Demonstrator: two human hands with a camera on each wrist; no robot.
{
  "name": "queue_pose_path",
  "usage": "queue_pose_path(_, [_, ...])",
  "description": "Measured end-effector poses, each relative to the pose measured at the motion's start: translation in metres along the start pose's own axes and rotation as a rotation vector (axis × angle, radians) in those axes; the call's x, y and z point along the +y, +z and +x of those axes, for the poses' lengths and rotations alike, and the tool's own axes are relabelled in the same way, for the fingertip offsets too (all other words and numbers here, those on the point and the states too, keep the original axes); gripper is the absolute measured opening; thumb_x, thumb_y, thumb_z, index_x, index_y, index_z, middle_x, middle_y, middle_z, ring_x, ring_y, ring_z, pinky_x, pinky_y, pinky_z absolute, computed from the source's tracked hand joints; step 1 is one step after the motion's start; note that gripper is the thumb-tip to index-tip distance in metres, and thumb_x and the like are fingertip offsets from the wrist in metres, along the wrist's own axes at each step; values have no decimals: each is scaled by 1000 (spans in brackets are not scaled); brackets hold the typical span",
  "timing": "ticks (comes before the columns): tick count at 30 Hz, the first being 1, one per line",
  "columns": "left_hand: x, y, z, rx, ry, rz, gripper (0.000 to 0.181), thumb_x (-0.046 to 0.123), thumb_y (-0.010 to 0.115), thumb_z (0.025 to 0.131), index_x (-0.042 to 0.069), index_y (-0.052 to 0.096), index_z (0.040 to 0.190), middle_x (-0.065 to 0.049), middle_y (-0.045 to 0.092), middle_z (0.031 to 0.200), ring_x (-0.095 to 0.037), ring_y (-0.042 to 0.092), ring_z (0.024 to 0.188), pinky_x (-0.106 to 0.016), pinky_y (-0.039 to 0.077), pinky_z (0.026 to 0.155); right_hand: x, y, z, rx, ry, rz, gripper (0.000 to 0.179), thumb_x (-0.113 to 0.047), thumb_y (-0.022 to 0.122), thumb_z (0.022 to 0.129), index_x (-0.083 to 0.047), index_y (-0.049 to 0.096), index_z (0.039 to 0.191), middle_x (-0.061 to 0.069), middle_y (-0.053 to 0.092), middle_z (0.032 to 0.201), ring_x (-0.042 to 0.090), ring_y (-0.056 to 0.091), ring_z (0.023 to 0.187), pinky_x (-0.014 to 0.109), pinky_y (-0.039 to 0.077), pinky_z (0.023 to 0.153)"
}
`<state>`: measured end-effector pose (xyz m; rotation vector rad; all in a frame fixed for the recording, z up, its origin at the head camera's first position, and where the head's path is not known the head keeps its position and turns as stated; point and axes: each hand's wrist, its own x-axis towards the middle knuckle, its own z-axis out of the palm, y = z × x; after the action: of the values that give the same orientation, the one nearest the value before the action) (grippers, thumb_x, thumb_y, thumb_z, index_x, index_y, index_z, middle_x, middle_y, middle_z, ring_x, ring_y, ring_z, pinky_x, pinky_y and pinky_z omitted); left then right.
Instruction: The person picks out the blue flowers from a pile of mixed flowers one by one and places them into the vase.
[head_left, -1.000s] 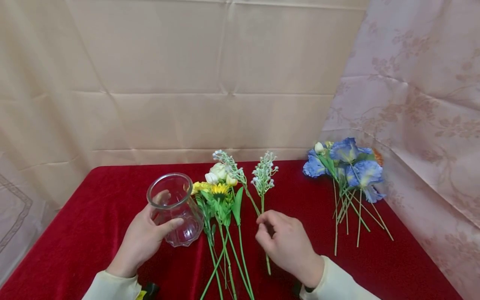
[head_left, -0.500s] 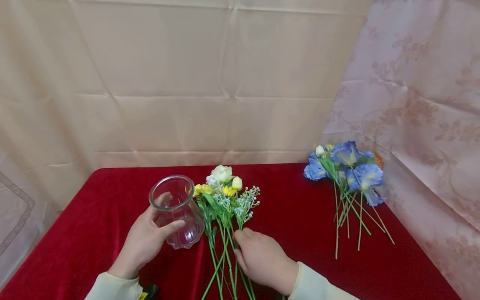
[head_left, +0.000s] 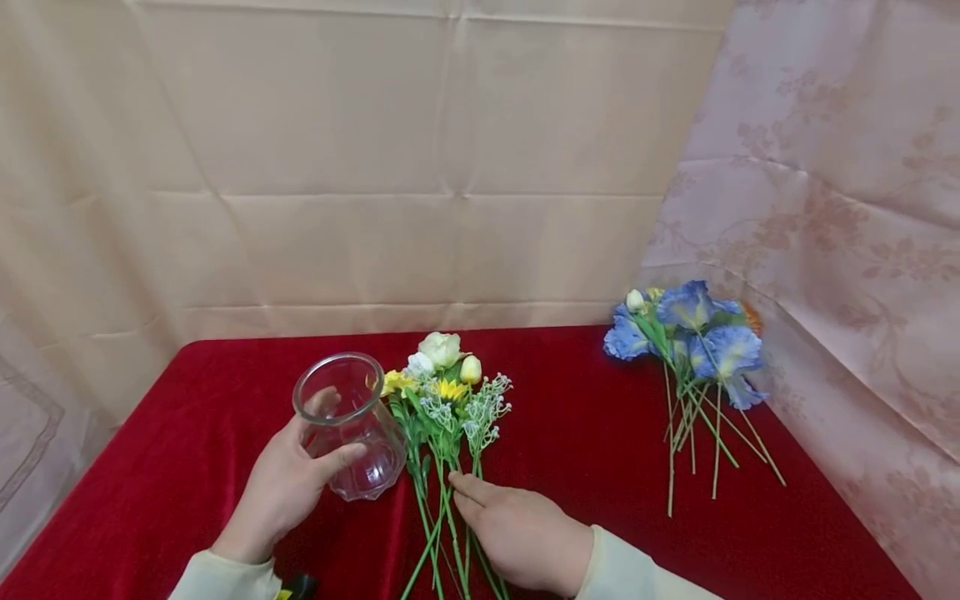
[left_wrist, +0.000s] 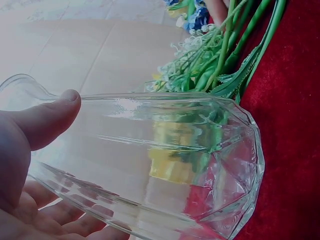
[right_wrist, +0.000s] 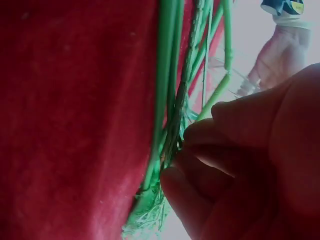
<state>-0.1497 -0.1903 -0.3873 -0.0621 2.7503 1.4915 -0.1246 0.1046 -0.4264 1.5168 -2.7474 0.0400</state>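
Observation:
My left hand [head_left: 285,479] grips a clear glass vase [head_left: 375,458] with a wide rim and faceted base. The thumb lies on the near side and the fingers wrap the far side. In the left wrist view the vase [left_wrist: 125,135] shows see-through and without stems inside. Right of it lies a bunch of artificial flowers [head_left: 450,390]: white and yellow blooms, with pale blue-white sprigs [head_left: 483,412] at its right. My right hand [head_left: 525,529] rests its nearly straight fingers across the green stems [head_left: 442,533]. Close up, its fingertips [right_wrist: 172,180] touch the stems [right_wrist: 167,75].
A second group of flowers, with large blue blooms [head_left: 727,350] and thin stems, lies at the right rear of the red cloth [head_left: 585,442]. Beige fabric [head_left: 450,250] hangs behind the table, and pink patterned fabric [head_left: 847,275] stands along the right.
My right hand has moved left, laid the pale sprigs against the bunch and let go of them; its fingers now reach across the stems. My left hand and the vase have stayed in place.

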Motion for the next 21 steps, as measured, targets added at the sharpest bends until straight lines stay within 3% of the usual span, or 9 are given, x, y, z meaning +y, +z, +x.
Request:
queue_pose_path(7, [0, -1, 1, -3, -3, -6, 88, 43, 82, 82, 17, 38, 153, -14, 50, 145, -37, 49, 130, -59, 44, 97, 12, 0, 4, -74, 3, 104, 49, -6, 68, 90, -3, 58, 138, 6, 47, 149, 11, 41, 136, 14, 47, 86])
queue_pose_path(14, [1, -3, 1, -2, 2, -7, 88, 43, 82, 82, 17, 38, 153, -14, 50, 145, -37, 50, 129, -58, 45, 97, 18, -2, 4, -85, 8, 206, 49, 0, 66, 91, -5, 57, 139, 5, 47, 149, 11, 41, 136, 18, 45, 94])
queue_pose_path(18, [1, -3, 1, -1, 7, -6, 87, 42, 82, 82, 17, 38, 153, -14, 51, 145, -36, 50, 129, -58, 44, 97, 19, -5, 2, -37, 17, 252, 47, 3, 62, 91, -4, 58, 137, 5, 48, 149, 11, 42, 136, 20, 44, 96])
queue_pose_path(21, [0, -2, 0, 0, 8, -5, 86, 42, 82, 82, 17, 38, 153, -14, 51, 144, -36, 50, 129, -58, 44, 97, 22, -12, -4, 57, 25, 284, 42, 5, 57, 94, -3, 58, 135, 7, 49, 148, 14, 45, 134, 26, 43, 101])
